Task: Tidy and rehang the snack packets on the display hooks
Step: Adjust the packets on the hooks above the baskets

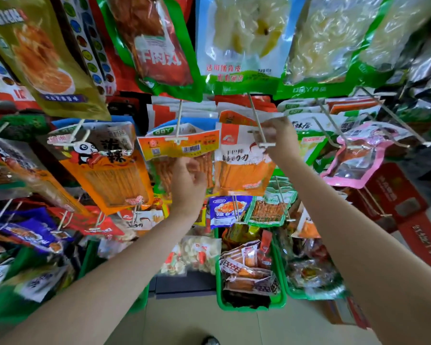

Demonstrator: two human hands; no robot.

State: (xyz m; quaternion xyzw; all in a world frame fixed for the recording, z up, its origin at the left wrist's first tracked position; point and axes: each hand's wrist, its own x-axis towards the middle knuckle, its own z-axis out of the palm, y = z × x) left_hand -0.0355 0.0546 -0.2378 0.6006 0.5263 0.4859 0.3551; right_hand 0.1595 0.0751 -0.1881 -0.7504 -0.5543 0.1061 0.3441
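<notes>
at centre frame the right hand [275,139] pinches the orange-and-white packet [243,160] top at its hook [259,125], apparently seating it, while the left hand [188,181], grip loosely curled, steadies the neighbouring orange packet [182,155].

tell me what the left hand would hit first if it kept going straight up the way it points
Probably the orange-topped packet right above the left hand, hanging on its hook; depth is hard to judge from one view.
</notes>
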